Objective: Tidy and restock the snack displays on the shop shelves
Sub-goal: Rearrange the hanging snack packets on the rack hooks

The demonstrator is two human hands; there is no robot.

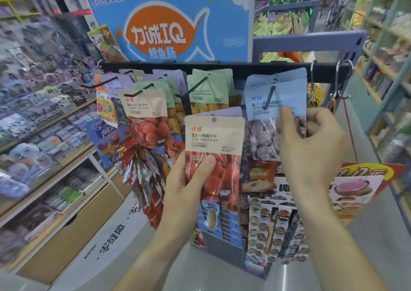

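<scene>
Shop aisle w/ a black peg rack [222, 67] under a blue fish sign [169, 19]. Left hand [189, 190]: thumb clamped on front of a beige snack pack [214, 148], fingers curled behind, held just below rack's middle pegs. Right hand [315, 148]: fingers pinched on the blue pack [275, 104] hanging on a peg near rack's right end. Same beige packs [146, 117] hung at left.

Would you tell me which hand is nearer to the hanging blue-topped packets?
Right. The right hand pinches the front blue-topped packet on its peg; the left hand is lower and to the left, holding a beige packet.
</scene>
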